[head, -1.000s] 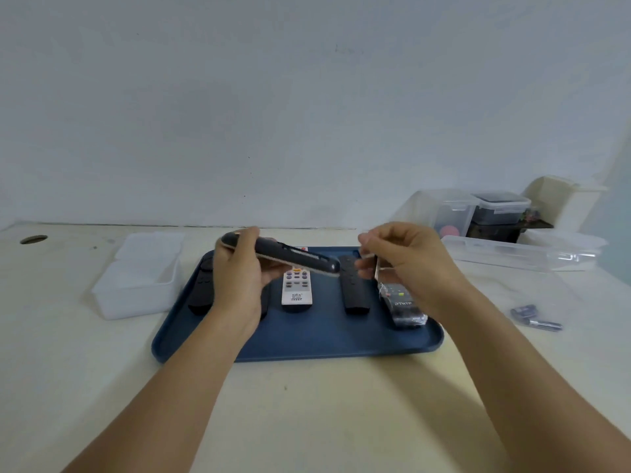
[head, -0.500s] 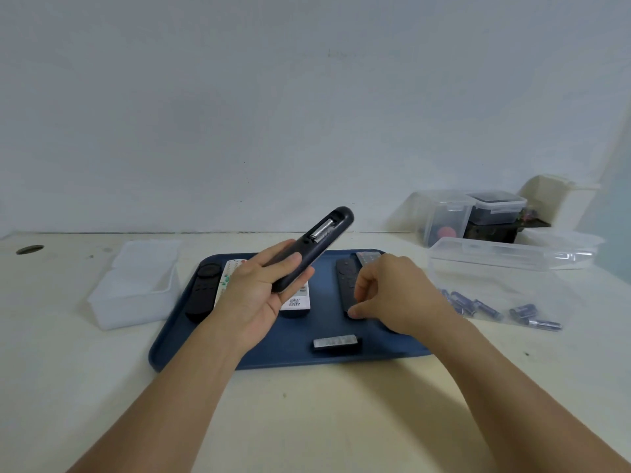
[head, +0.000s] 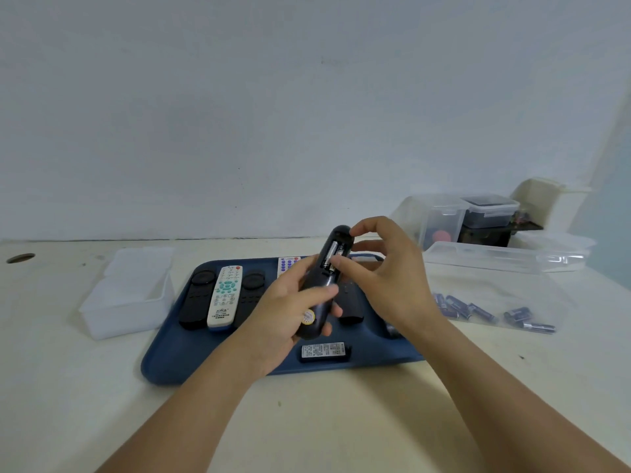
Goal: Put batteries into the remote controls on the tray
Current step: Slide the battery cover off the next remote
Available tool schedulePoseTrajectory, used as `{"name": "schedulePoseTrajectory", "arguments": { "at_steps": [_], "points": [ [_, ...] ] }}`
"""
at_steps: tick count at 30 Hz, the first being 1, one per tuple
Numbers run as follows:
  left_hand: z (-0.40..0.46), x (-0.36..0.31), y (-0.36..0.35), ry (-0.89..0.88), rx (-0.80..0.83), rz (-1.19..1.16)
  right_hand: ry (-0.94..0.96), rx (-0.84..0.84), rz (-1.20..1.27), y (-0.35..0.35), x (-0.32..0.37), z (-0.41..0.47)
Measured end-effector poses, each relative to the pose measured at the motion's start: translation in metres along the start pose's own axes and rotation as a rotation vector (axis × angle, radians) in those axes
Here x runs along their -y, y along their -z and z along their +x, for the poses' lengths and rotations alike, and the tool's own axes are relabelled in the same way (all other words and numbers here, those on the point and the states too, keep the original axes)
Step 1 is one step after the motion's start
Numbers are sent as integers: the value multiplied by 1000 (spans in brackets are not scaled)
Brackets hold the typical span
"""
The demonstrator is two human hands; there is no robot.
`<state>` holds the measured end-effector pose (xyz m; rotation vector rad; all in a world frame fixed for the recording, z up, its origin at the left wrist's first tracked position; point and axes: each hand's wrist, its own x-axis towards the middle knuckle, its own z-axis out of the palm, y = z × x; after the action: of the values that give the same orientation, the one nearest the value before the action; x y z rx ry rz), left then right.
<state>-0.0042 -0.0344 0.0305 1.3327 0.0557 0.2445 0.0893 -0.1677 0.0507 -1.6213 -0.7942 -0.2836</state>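
Note:
My left hand [head: 278, 315] grips a black remote [head: 316, 291] above the blue tray [head: 164, 363], back side up and tilted away. Its battery compartment [head: 333, 252] is uncovered and shows batteries inside. My right hand [head: 386, 278] hovers at the remote's far end, thumb tip touching the compartment and index finger near the tip. The removed battery cover [head: 324, 351] lies at the tray's front. Also on the tray are a white remote [head: 223, 297], two black remotes [head: 198, 298] beside it, and another black remote [head: 350, 302] partly hidden by my hands.
Several loose batteries [head: 471, 310] lie on the table right of the tray. Behind them stands a clear shallow container [head: 505, 259] and stacked boxes [head: 478, 216]. A white plastic box [head: 129, 295] sits left of the tray. A table hole [head: 20, 258] is far left.
My right hand left the cover on the tray and rose to the remote's uncovered compartment. My left hand turned the remote back side up and tilted it more upright.

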Motion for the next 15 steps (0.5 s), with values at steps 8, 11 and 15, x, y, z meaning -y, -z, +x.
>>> {"name": "schedulePoseTrajectory", "arguments": {
  "at_steps": [8,11,15],
  "points": [
    [1,8,-5,-182,-89,343,105,15,-141,-8,7,-8],
    [1,11,-5,-233,-119,404,101,17,-99,-11,7,-10],
    [-1,13,-8,-281,-156,459,94,0,-73,-14,7,-11]
  ]
}}
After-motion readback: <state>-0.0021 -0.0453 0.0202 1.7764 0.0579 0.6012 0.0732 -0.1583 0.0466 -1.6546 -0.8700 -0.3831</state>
